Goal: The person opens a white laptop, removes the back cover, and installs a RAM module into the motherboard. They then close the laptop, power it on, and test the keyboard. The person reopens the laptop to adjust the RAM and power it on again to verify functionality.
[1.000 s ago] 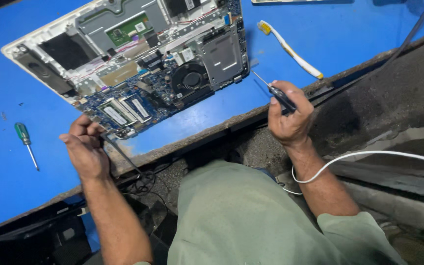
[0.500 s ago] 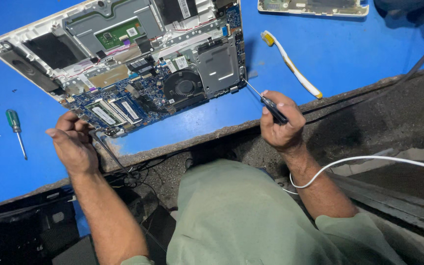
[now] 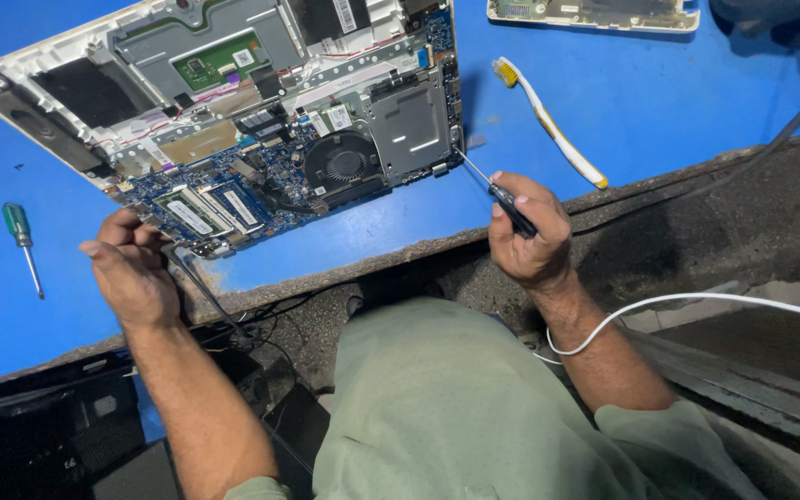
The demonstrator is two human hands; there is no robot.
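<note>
A view down onto a blue counter (image 3: 659, 111) and the person's own two hands. At the far left a small green-handled screwdriver (image 3: 22, 243) lies alone on the counter, well apart from everything else. Next, the left hand (image 3: 131, 268) rests at the near corner of an opened laptop (image 3: 233, 120), its grip closed around a thin black cable (image 3: 204, 294) that runs down off the counter's edge. The laptop's white shell acts as a shallow tray — inside it sit a blue circuit board (image 3: 261, 181) with two memory sticks (image 3: 210, 211), a round black fan (image 3: 344, 165), a grey metal plate (image 3: 409, 116) and a black speaker (image 3: 39, 120) along the left edge. To the right, the right hand (image 3: 530, 231) has its grip shut on a black-handled screwdriver (image 3: 502, 196), whose tip touches the laptop's near right corner. Beyond it a white and yellow toothbrush (image 3: 553, 125) lies on the counter. A white cable (image 3: 696, 301) loops against the right forearm.
</note>
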